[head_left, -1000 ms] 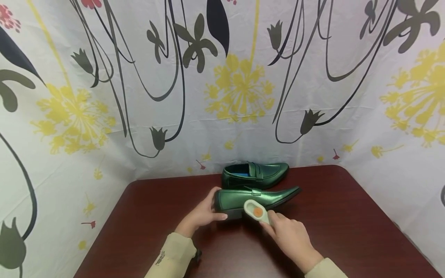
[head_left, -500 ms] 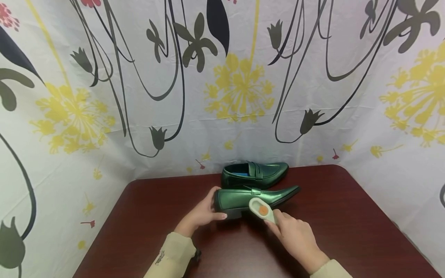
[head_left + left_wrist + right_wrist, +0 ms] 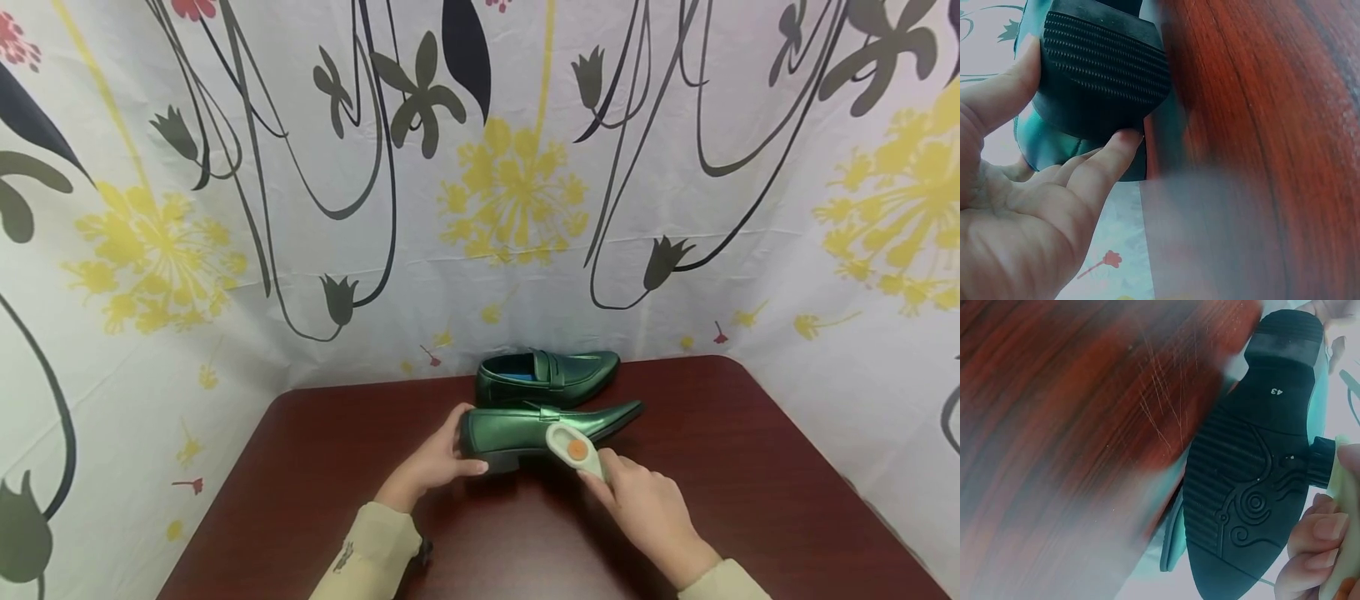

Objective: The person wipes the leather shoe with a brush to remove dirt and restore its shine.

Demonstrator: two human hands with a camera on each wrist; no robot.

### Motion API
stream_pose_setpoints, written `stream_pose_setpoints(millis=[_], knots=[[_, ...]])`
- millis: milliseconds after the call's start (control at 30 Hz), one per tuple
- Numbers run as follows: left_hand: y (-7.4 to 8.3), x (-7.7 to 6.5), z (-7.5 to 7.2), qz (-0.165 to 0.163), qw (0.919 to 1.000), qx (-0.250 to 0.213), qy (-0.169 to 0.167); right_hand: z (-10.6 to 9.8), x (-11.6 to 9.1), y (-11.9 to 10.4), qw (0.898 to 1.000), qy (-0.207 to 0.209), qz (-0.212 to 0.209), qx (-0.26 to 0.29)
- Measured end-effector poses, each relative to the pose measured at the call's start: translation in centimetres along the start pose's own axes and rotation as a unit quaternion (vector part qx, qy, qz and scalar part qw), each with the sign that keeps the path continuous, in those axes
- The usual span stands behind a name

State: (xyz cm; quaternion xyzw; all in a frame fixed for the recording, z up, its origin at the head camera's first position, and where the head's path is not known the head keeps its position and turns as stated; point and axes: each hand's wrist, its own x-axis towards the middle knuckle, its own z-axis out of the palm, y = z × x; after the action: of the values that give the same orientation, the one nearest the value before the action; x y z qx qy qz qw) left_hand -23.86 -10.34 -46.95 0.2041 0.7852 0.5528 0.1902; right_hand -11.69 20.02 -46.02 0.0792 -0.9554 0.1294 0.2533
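A shiny green loafer (image 3: 506, 431) is tipped on its side, its black sole (image 3: 1254, 462) turned toward the person. My left hand (image 3: 429, 468) grips it around the heel (image 3: 1104, 69), with the thumb at the heel's near side. My right hand (image 3: 651, 510) holds a pale green brush (image 3: 576, 448) by its handle, which has an orange spot. In the right wrist view, short black bristles (image 3: 1321, 462) meet the upper just beside the sole's edge. The second green loafer (image 3: 588, 377) stands upright right behind the first, its blue lining showing.
Both shoes are near the back edge of a dark red-brown wooden table (image 3: 337, 500). White cloth (image 3: 450, 308) printed with flowers hangs behind the table and along both sides. A small black object (image 3: 424, 552) shows beside the left sleeve cuff.
My right hand and the brush have moved a little to the right along the loafer, toward its toe. The left hand keeps its grip on the heel, and both shoes stay about where they were.
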Motion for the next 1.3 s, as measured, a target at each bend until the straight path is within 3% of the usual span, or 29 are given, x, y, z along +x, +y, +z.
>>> stream_pose_setpoints(millis=[367, 667, 1300], knots=[[0.1, -0.3, 0.0, 0.005, 1.0000, -0.002, 0.003, -1.2, 0.3, 1.0, 0.998, -0.022, 0.046, 0.019], [-0.2, -0.5, 0.1, 0.016, 0.9998, -0.001, 0.008, -2.2, 0.4, 2.1, 0.992, -0.063, 0.100, 0.043], [-0.3, -0.9, 0.6, 0.017, 0.9998, 0.007, 0.012, -3.2, 0.3, 4.6, 0.987, -0.087, 0.128, 0.051]])
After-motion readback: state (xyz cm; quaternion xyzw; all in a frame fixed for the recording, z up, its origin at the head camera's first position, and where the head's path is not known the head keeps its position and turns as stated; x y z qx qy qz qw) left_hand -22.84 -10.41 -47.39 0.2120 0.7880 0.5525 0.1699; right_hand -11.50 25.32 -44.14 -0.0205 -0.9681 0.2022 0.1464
